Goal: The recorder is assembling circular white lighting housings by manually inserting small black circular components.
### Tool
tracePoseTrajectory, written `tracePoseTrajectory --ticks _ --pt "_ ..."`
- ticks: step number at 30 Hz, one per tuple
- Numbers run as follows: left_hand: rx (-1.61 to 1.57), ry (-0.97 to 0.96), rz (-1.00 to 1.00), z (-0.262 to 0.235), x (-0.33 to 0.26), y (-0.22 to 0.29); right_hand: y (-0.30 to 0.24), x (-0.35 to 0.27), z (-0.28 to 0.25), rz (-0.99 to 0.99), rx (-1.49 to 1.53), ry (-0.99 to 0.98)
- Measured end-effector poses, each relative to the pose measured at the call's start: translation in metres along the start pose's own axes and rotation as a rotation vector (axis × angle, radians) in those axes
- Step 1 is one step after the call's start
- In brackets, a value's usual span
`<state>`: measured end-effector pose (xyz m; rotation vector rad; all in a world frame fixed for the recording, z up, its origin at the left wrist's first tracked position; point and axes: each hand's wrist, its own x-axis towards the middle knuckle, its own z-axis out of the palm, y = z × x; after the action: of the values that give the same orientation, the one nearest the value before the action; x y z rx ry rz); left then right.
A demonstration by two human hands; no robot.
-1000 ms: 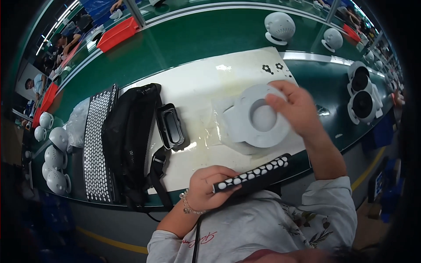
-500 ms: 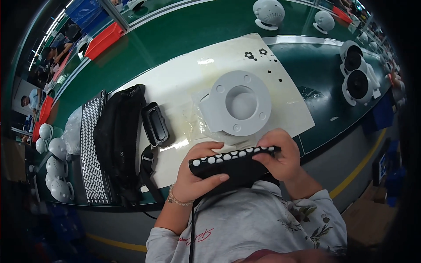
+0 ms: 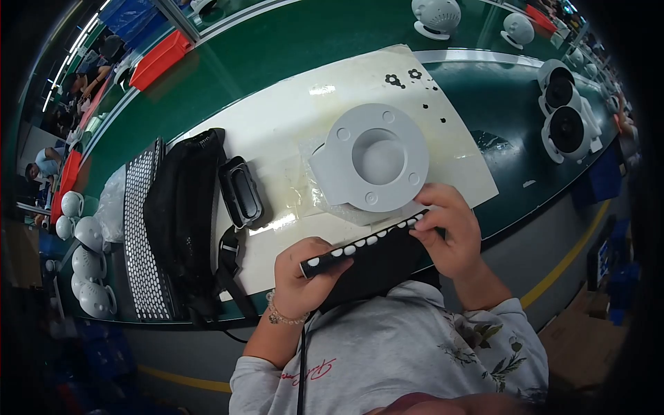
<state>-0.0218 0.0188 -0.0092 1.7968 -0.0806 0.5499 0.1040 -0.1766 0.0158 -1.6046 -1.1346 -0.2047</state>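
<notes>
A black sheet point(image 3: 373, 277) dotted with white round pads is bent over in front of my body, its dotted edge slanting up to the right. My left hand point(image 3: 303, 275) is closed on the sheet's left end, thumb on the near side. At the other end, the fingers of my right hand point(image 3: 453, 232) pinch the sheet's edge; whether a loose pad is between them I cannot make out. Just beyond lies a light grey ring-shaped base point(image 3: 337, 162) with a large round opening and several small round recesses. My right fingertips are close to its near right rim.
Left of the base are an open black case point(image 3: 242, 194), a black fabric bag point(image 3: 183, 214) with a strap, and more dotted sheets point(image 3: 142, 242). White rounded housings point(image 3: 90, 263) line the table's left edge; others point(image 3: 567, 128) stand at right. Black flower-shaped pieces point(image 3: 393, 81) lie on the white board point(image 3: 277, 124).
The dotted sheet's right end has risen and its left end has dropped slightly. My right hand has moved up toward the base, and my left thumb has shifted up against the sheet's edge.
</notes>
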Motion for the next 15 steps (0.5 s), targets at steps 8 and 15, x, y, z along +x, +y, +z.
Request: tracePoseTrajectory --ticks 8,15 --pt "-0.019 -0.004 -0.013 0.004 0.005 0.010 -0.013 0.010 0.007 -0.242 -0.304 -0.044" --pt "0.077 -0.059 0.034 0.003 0.005 0.009 -0.029 0.019 0.018 -0.323 -0.094 -0.015"
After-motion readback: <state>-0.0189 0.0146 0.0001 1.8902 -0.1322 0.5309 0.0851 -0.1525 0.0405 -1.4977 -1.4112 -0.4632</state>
